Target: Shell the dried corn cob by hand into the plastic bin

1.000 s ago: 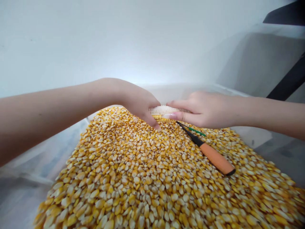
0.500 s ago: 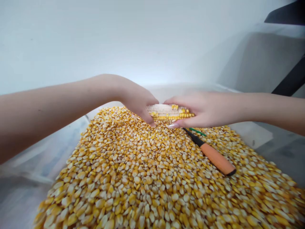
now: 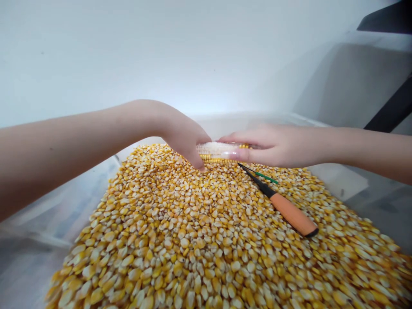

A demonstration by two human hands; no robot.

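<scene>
A partly stripped corn cob (image 3: 214, 149) lies level between my hands, pale and bare on its upper side, with yellow kernels along its lower edge and right end. My left hand (image 3: 185, 136) is closed around the cob's left end. From the other side my right hand (image 3: 267, 146) grips the right end, its thumb laid across the near face of the cob. Just under both hands spreads a broad heap of loose corn kernels (image 3: 193, 240). An awl-like tool with an orange handle (image 3: 292, 214) and a thin black tip rests on the kernels below my right hand.
A thin green strip (image 3: 266, 177) lies beside the tool's shaft. Clear plastic sheeting (image 3: 48, 214) borders the heap at the left. A pale wall (image 3: 161, 56) rises behind, and a black frame part (image 3: 391, 107) stands at the right.
My right thumb has moved up from below the cob onto its near face. The cob has shifted slightly and more of the tool's tip shows. My left hand keeps its grip.
</scene>
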